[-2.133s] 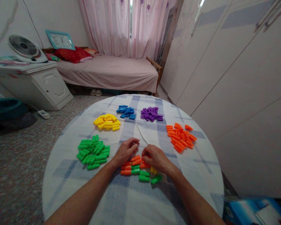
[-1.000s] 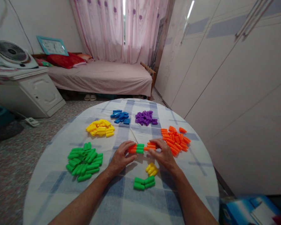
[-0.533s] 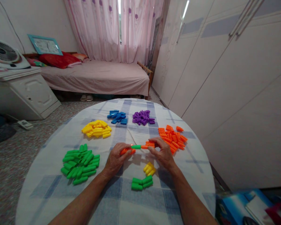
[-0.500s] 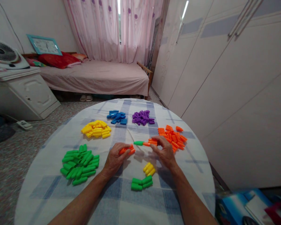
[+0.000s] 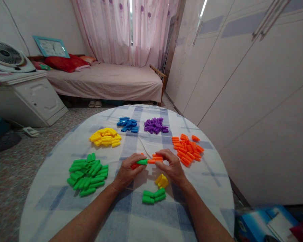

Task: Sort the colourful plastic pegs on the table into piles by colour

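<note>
My left hand (image 5: 130, 168) is closed around orange tube-shaped plastic pieces, mostly hidden by the fingers. Its fingertips also meet a slim green piece (image 5: 142, 162). The green piece lies in line with an orange piece (image 5: 151, 161) that my right hand (image 5: 172, 167) grips together with other orange pieces (image 5: 157, 156). Both hands are above the table, close together. Just below my right hand lie a few yellow pieces (image 5: 162, 181); nearer to me are several joined-looking green tubes (image 5: 154, 196).
On the round cloth-covered table (image 5: 131, 222) lie piles of green (image 5: 87, 174), yellow (image 5: 105, 137), blue (image 5: 127, 124), purple (image 5: 155, 125) and orange (image 5: 188, 149) pieces. A bed (image 5: 108, 80) stands behind, a wardrobe (image 5: 242, 101) to the right.
My hands have come closer together. The green piece on the right hand's orange piece has moved left to my left fingertips. The view has shifted slightly.
</note>
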Action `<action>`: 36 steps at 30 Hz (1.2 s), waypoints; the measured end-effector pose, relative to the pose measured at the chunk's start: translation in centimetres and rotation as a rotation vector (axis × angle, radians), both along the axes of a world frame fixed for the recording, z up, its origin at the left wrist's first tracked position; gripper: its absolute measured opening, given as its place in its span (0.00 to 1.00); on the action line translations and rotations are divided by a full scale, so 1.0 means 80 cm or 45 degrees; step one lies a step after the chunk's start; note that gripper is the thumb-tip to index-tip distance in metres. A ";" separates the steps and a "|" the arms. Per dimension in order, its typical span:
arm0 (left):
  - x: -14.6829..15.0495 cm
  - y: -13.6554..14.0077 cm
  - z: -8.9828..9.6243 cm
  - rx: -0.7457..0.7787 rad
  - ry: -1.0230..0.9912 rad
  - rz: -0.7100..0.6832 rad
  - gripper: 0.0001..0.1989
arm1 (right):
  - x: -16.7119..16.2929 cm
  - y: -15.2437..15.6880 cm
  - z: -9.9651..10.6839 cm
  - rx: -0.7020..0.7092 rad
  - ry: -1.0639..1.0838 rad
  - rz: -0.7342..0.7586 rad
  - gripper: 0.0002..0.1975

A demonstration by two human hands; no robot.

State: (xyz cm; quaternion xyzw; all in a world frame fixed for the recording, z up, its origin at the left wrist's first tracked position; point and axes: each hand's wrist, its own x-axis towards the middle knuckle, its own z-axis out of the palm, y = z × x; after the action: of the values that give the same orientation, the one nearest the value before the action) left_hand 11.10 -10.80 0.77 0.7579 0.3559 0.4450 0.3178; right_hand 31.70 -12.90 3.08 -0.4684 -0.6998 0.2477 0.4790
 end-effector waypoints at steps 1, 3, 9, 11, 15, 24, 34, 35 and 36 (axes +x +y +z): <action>-0.001 0.000 0.000 -0.017 -0.003 -0.029 0.12 | 0.000 0.000 0.001 0.002 -0.017 0.015 0.12; -0.001 0.000 -0.001 -0.054 -0.008 -0.031 0.10 | 0.007 0.000 0.005 0.033 -0.072 -0.015 0.11; -0.001 0.002 0.000 -0.134 -0.040 0.175 0.10 | 0.075 0.013 0.007 0.348 -0.255 -0.745 0.12; 0.000 0.003 0.000 -0.125 -0.044 0.200 0.11 | 0.097 0.019 -0.001 0.376 -0.417 -0.947 0.14; 0.000 0.005 -0.004 -0.103 -0.024 0.212 0.12 | 0.119 0.021 -0.019 0.177 -0.744 -1.121 0.15; 0.002 0.004 -0.007 0.008 0.013 0.159 0.13 | 0.097 0.023 -0.016 0.396 -0.669 -0.949 0.14; 0.008 0.009 -0.018 0.283 0.152 0.079 0.20 | -0.006 0.031 -0.040 -0.179 -0.119 -0.191 0.13; 0.009 0.010 -0.016 0.301 0.149 0.058 0.18 | -0.010 0.034 -0.039 -0.243 -0.092 -0.124 0.13; 0.010 0.010 -0.015 0.308 0.142 0.048 0.17 | -0.013 0.038 -0.039 -0.288 -0.075 -0.066 0.13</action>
State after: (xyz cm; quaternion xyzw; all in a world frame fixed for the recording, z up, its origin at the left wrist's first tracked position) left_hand 11.89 -9.98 -0.45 0.8074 0.3309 0.4478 0.1954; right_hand 30.64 -9.90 -0.04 -0.5446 -0.6688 0.2988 0.4084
